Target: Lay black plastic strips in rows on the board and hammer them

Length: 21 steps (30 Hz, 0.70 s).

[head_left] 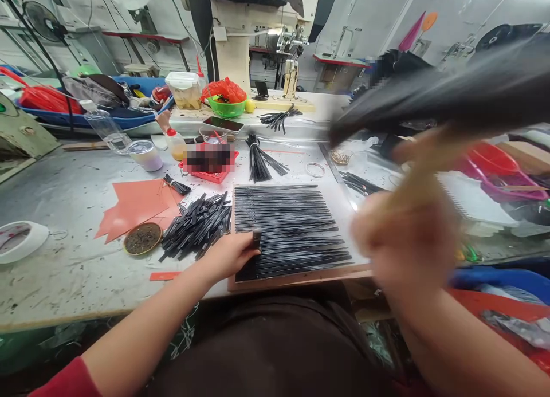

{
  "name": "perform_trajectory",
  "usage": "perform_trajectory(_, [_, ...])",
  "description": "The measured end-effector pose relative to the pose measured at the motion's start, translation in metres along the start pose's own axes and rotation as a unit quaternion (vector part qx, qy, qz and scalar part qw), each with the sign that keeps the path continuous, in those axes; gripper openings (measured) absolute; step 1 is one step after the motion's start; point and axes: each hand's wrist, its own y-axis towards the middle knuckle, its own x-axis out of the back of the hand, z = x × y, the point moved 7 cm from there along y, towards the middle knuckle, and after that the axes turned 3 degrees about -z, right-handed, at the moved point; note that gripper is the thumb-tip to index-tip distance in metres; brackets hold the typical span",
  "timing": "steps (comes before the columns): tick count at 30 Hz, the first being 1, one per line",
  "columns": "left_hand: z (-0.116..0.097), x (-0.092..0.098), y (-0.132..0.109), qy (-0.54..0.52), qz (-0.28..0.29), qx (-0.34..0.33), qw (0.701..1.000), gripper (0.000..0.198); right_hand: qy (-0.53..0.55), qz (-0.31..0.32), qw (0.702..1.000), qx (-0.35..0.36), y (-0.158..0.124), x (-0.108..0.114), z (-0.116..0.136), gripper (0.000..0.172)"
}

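Black strips lie side by side across a flat board in front of me. My left hand is at the board's left edge, its fingers pinched round a small black piece above the strips. To the right, my right hand is raised and smeared by motion. Its fingers are wrapped round the handle of a large dark tool, also blurred, so its kind cannot be made out. A loose pile of short black strips is left of the board.
Orange sheets, a round dish and a tape roll lie left. Behind the board are a tied black bundle, a red tray and a sewing machine. A pink basket stands right.
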Motion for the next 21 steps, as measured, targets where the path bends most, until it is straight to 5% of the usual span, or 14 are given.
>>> perform_trajectory(5, [0.006, 0.000, -0.001, -0.019, -0.021, 0.020, 0.999, 0.012, -0.004, 0.156, 0.988, -0.017, -0.016, -0.028, 0.002, 0.040])
perform_trajectory(10, [0.016, 0.004, -0.002, -0.072, -0.035, 0.042, 0.996, 0.025, 0.038, 0.108, 0.992, -0.055, -0.026, -0.004, -0.008, 0.042])
perform_trajectory(21, [0.007, 0.001, 0.001, -0.061, -0.001, 0.015, 0.998, 0.017, 0.072, 0.063, 0.995, -0.043, -0.021, 0.010, 0.000, 0.038])
